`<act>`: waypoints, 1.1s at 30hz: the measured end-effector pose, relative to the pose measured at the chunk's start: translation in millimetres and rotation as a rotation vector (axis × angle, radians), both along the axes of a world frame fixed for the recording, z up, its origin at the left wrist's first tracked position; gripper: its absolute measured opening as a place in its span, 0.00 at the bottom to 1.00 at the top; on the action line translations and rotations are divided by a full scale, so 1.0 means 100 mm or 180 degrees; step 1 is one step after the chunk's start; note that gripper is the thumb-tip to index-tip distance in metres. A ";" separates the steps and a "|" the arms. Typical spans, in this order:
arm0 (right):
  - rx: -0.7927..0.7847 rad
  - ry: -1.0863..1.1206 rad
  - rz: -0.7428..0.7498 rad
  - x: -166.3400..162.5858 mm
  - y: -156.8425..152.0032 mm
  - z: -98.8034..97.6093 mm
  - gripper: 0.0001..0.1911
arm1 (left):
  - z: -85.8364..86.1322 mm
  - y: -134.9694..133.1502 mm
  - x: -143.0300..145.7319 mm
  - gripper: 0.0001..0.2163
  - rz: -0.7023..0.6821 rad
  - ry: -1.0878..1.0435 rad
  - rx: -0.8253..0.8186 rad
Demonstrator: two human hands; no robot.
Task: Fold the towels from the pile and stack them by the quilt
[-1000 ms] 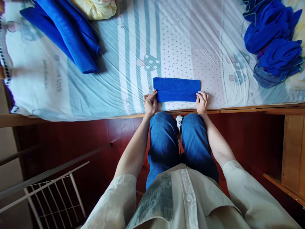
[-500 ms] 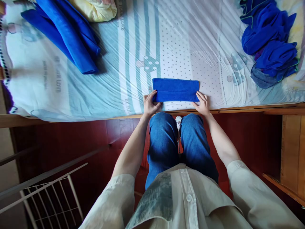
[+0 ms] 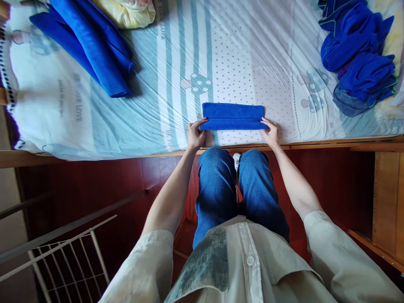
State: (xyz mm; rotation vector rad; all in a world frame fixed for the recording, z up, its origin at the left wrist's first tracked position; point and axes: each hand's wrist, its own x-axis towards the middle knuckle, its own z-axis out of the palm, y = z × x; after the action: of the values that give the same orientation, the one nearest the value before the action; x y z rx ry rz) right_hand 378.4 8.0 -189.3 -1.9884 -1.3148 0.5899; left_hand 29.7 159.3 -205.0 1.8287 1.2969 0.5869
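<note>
Pinching both near corners of the towel (image 3: 232,112), left hand (image 3: 195,135) and right hand (image 3: 270,134) hold its edge level above the bed (image 3: 94,113).

I log: bed (image 3: 94,118), striped and dotted sheet, brightly lit; wooden rail (image 3: 63,159); dark red floor (image 3: 94,181); white wire rack (image 3: 69,256) lower left; wooden unit (image 3: 386,202) right.

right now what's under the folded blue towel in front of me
The folded blue towel lies on the patterned bedsheet. The left hand and right hand pinch its near corners. Anything flat beneath it is hidden.
</note>
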 end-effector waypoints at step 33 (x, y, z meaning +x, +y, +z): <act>-0.0666 -0.0086 -0.0716 -0.04 0.08 -0.05 0.30 | 0.24 0.12 0.13 0.20 0.0652 0.0453 -0.0362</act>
State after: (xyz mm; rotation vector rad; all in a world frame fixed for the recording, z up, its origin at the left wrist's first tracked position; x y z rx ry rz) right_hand 374.0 16.1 -194.6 -2.2839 -1.0603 0.6143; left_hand 42.7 171.2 -181.0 1.6812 1.5936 0.4869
